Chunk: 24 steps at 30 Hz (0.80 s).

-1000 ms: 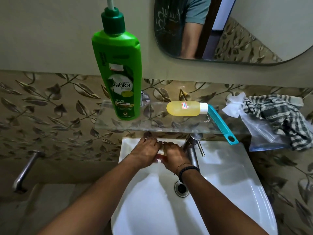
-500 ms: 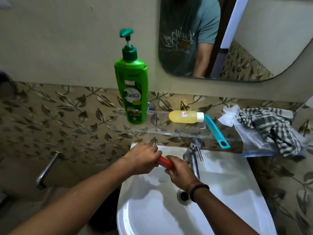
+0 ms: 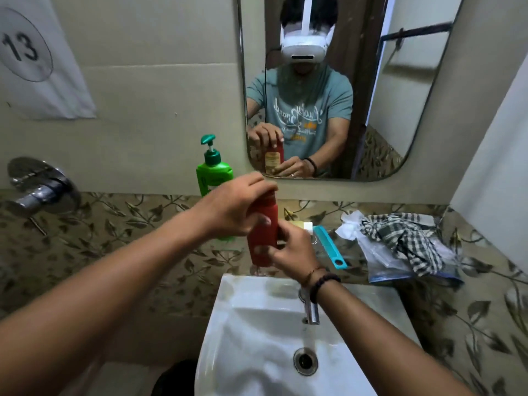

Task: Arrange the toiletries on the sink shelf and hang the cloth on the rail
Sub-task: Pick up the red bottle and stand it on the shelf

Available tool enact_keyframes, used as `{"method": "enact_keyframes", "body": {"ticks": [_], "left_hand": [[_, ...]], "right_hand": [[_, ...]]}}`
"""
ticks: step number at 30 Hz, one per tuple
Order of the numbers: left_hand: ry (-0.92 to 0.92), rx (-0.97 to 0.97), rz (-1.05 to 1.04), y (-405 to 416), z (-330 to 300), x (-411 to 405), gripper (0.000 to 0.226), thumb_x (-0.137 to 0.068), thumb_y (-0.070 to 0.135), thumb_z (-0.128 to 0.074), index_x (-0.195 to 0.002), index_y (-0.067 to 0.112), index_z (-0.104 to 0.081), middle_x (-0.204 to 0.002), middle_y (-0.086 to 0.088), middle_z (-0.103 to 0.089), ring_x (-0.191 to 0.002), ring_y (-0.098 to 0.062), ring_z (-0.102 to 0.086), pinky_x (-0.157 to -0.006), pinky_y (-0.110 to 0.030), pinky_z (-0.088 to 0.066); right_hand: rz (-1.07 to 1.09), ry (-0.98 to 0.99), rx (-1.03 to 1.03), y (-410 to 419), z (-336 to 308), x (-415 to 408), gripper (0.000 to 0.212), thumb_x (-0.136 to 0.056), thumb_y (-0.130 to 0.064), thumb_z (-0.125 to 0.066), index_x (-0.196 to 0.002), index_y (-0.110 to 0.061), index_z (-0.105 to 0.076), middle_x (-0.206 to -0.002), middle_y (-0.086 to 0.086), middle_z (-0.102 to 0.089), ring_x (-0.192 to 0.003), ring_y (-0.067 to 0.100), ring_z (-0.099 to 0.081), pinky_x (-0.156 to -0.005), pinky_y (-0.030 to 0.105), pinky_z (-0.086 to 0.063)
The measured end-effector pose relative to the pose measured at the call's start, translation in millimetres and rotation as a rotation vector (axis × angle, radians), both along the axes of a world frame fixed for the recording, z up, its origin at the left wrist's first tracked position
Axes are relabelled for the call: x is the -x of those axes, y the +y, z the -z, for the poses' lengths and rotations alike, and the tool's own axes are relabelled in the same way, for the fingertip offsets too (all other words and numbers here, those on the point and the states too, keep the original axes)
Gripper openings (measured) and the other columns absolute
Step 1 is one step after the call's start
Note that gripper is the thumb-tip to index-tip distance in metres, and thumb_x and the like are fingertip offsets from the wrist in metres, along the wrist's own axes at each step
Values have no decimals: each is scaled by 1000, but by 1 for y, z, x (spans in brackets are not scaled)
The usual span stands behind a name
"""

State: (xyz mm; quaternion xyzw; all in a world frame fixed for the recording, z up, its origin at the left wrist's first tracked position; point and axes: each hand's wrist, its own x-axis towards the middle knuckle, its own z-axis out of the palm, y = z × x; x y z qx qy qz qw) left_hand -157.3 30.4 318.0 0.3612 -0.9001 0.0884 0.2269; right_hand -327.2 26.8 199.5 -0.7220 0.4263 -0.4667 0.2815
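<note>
Both hands hold a red bottle [image 3: 263, 238] upright above the back of the sink, level with the glass shelf [image 3: 328, 252]. My left hand [image 3: 237, 207] wraps its upper part and cap. My right hand [image 3: 291, 250] grips its lower part. Behind them a green pump bottle [image 3: 213, 172] stands on the shelf. A small yellow bottle [image 3: 298, 224] lies there, mostly hidden by my right hand, beside a blue comb [image 3: 328, 247]. A checked cloth [image 3: 405, 238] lies crumpled at the shelf's right end.
Under the cloth are a clear plastic bag [image 3: 380, 267] and white tissue [image 3: 348, 230]. The white sink [image 3: 257, 352] with its chrome tap [image 3: 310, 310] is below. A mirror [image 3: 385, 110] hangs above; a chrome wall valve [image 3: 40, 187] sits at the left.
Both hands lifted the red bottle from the sink's back edge up to shelf height and stood it upright. My view tilted upward, showing more of the mirror.
</note>
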Motion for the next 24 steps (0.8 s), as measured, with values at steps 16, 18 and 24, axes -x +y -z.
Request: {"method": "enact_keyframes", "body": {"ticks": [16,18,24], "left_hand": [[-330,-146,-235,-58,-38,11,49,-74,25,-83,-116,19,-58,-105,1,-56,-95,-22,-59,-78,-40,-55],[-326,-156,-231,-62,-32,10,49,-76,25,-82,-117,19,-56,-106,1,-56,-94,-22,-58,-77,-39,-55],[-302,-133,-227,-66,-29,13,53,-79,30,-80,-124,19,-54,-110,-2,-60,-95,-21,-60,-74,-36,-54]], "right_hand": [[74,17,-141,-52,-15,-21,41,-79,-14,-76,-116,-23,-60,-107,-5,-69,-98,12,-62,-85,33,-55],[70,13,-152,-54,-11,-21,40,-79,-14,-76,-114,-24,-61,-103,-9,-69,-94,7,-60,-77,20,-48],[53,-15,-214,-56,-10,-19,41,-84,-13,-72,-119,-27,-56,-105,-14,-63,-101,6,-56,-85,27,-44]]}}
